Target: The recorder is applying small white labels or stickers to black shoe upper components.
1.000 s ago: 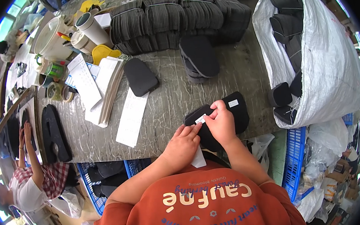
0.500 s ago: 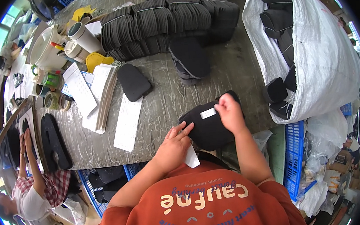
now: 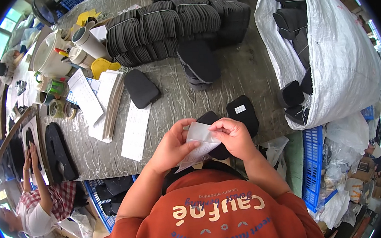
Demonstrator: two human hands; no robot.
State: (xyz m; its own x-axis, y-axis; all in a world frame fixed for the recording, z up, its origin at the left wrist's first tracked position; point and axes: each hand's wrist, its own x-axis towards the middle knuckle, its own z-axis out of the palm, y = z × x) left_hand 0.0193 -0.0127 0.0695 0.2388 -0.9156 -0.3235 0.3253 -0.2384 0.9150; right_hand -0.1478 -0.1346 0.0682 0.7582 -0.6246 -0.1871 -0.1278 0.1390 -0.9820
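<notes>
Pale sheet (image 3: 202, 132), one: hangs over the near edge of the table (image 3: 167, 114); the left hand (image 3: 173, 145) pinches one side between thumb and fingers, the right hand (image 3: 234, 138) the other, apparently to hold it taut. Black pads, two: one (image 3: 207, 117) lies partly hidden behind the sheet; one (image 3: 247, 121) lies just beside, its white label (image 3: 240, 109) upward, seemingly for visibility.

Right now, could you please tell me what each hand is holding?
Left hand: closed, holding a white sheet.
Right hand: closed, pinching the same sheet's right side.
</notes>
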